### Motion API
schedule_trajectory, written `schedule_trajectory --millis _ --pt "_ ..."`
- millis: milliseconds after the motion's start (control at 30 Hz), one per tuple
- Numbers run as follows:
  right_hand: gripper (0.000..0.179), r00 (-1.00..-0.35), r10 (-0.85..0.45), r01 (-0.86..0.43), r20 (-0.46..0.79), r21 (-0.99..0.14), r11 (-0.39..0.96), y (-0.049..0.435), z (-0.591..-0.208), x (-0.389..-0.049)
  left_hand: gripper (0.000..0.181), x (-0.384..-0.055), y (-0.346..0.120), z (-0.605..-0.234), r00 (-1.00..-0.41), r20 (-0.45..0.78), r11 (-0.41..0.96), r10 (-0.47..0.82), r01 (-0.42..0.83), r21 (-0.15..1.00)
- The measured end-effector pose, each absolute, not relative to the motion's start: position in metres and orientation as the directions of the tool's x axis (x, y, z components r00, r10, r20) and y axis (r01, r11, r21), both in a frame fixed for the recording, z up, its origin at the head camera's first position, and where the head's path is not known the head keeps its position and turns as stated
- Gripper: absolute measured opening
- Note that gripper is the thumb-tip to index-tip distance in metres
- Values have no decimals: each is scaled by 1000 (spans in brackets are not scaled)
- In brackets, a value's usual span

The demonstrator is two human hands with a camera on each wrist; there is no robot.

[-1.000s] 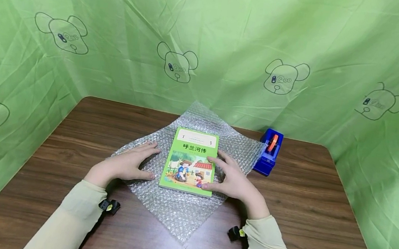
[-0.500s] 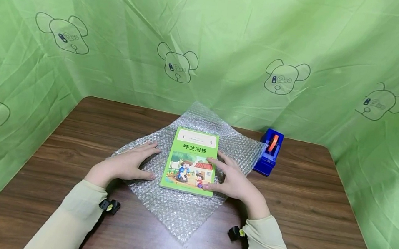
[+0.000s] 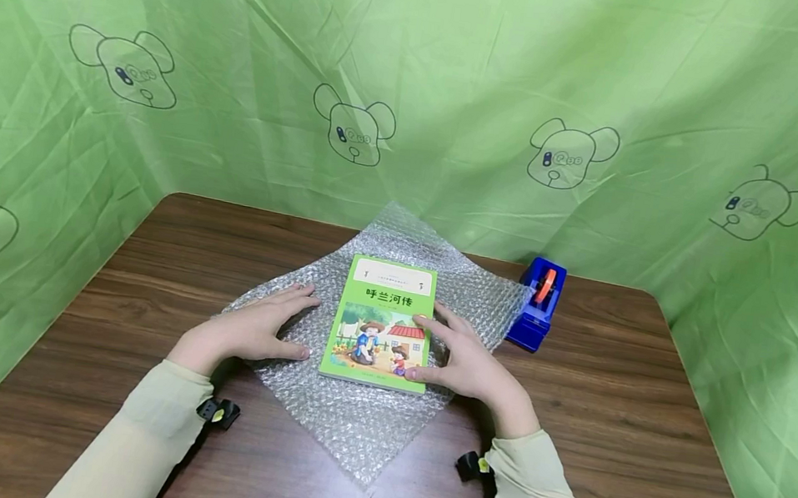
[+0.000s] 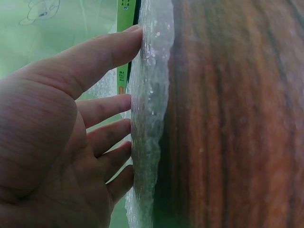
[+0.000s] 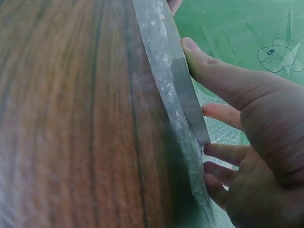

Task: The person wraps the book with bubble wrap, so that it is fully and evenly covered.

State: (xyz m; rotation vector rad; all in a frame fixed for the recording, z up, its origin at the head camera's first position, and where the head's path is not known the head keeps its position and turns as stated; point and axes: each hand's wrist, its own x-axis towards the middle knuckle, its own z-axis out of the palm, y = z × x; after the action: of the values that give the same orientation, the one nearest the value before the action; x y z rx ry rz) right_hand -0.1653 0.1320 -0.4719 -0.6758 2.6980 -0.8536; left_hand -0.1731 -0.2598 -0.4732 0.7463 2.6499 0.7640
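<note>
A green book (image 3: 382, 322) with a picture cover lies face up on a sheet of bubble wrap (image 3: 361, 421), which is spread cornerwise on the table. My left hand (image 3: 256, 327) rests on the wrap to the left of the book, fingers spread and a gap between fingertips and cover. In the left wrist view its fingertips (image 4: 124, 102) touch the wrap's surface. My right hand (image 3: 468, 359) lies at the book's right edge, thumb and index finger on the cover. The right wrist view shows the thumb (image 5: 192, 45) at the book's edge and the other fingers lower, by the wrap.
A blue tape dispenser (image 3: 531, 325) with an orange roll stands to the right, the wrap's right corner overlapping it in the head view. Green cloth (image 3: 470, 56) printed with bear faces encloses the back and sides of the brown wooden table (image 3: 610, 428).
</note>
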Motion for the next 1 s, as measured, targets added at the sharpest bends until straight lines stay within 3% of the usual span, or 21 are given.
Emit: schedule_trajectory --millis 533,733,1000 --pt "95 -876 -471 -328 -105 -586 741 132 -471 -166 84 -163 -241 -456 -825 -35 729 564 477 491" --pt "95 -878 -465 -320 -114 -583 747 132 -471 -167 89 -151 -223 -441 -744 -10 625 668 554 550" --pt "94 -878 -464 -319 -113 -585 746 131 -473 -167 121 -135 -204 -443 -628 -102 549 771 576 605"
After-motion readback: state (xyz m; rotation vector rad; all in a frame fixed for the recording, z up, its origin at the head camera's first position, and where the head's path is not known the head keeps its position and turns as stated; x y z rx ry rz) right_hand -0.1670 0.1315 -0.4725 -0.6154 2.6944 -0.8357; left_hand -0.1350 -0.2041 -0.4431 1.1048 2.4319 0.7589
